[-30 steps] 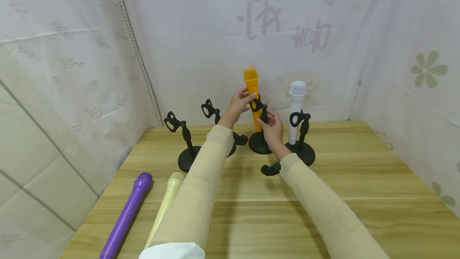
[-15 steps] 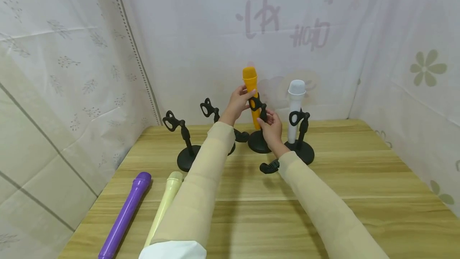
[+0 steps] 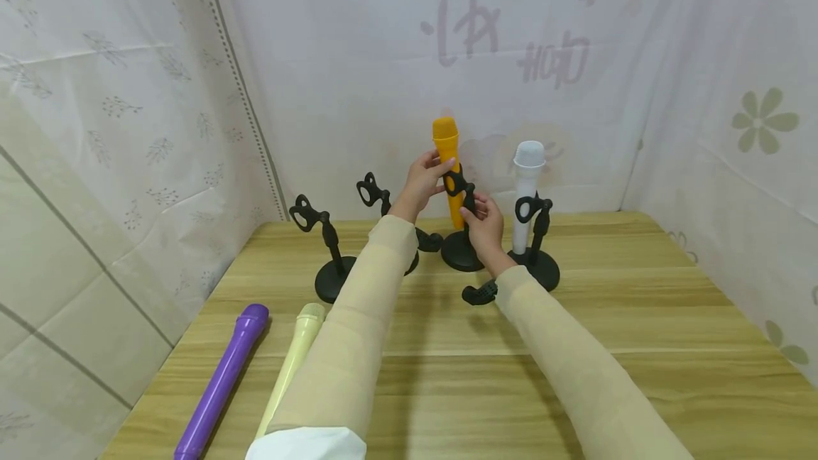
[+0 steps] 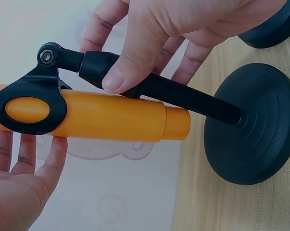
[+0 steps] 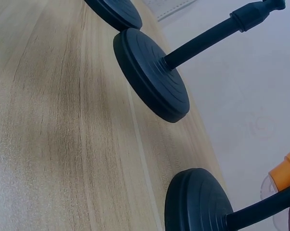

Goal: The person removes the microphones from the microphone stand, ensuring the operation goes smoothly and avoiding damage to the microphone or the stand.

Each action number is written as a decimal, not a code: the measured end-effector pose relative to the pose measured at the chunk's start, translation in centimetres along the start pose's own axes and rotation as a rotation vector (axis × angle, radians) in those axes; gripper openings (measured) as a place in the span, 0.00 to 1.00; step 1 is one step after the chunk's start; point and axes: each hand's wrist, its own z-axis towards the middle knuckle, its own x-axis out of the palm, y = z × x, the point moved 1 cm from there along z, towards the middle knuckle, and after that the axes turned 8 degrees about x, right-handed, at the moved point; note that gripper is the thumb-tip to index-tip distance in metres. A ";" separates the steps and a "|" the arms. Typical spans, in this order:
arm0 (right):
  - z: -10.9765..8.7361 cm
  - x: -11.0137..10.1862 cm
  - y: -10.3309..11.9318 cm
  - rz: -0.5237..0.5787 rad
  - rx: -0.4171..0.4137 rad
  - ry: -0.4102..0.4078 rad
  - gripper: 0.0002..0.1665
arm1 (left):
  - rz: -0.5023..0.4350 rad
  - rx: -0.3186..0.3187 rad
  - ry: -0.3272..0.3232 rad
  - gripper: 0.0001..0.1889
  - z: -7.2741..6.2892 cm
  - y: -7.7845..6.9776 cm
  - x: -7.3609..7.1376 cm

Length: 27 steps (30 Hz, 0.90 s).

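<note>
My left hand holds an orange microphone by its body below the head, with the head pointing up. The black clip of a desk microphone stand lies across the microphone's body in the left wrist view. My right hand grips that stand's post, the thumb lying along it. The stand's round base is on the table, and the microphone's lower end juts out beside the post, above the base. In the right wrist view, only a sliver of a hand shows at the right edge.
To the right, a white microphone sits in another black stand. Two more stands, one at the left and one behind my left arm, hold no microphone. A purple microphone and a pale yellow microphone lie front left.
</note>
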 end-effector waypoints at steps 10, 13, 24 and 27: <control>0.0 0.0 0.0 0.000 -0.008 -0.006 0.19 | 0.008 0.006 -0.012 0.28 -0.2 -0.1 0.0; 0.0 -0.1 0.1 0.003 -0.014 -0.006 0.20 | 0.008 0.012 -0.007 0.28 -0.3 -0.3 -0.1; -0.7 -0.5 0.6 0.001 -0.018 0.052 0.22 | 0.011 0.061 0.011 0.28 -1.5 -1.0 -0.8; -1.1 -0.7 0.8 -0.011 -0.006 0.080 0.22 | 0.014 0.075 -0.001 0.27 -2.1 -1.2 -0.9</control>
